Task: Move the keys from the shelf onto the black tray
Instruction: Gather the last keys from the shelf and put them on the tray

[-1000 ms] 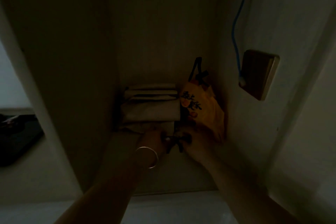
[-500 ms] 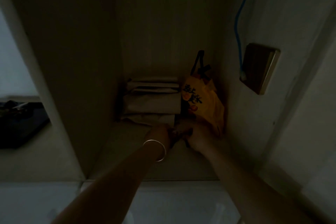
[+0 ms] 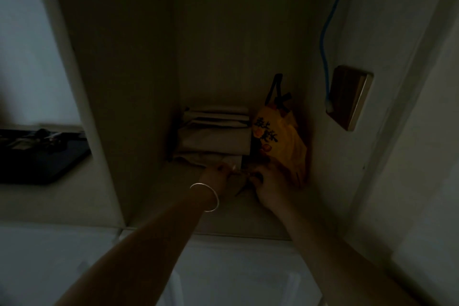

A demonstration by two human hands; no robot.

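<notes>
Both my hands are deep in a dim shelf compartment. My left hand, with a thin bangle on its wrist, and my right hand meet over the keys, small dark pieces between the fingertips, one hanging down. Both hands pinch them; which part each one holds is too dark to tell. The black tray lies on the counter to the left, outside the shelf, with a few dark items on it.
Behind my hands sit folded beige cloths and a yellow printed bag with black handles. On the right wall is a switch plate with a blue cable. A vertical panel separates shelf and tray.
The view has shifted so the tray shows more at left. My hands stayed together at the keys and reached a little further into the shelf.
</notes>
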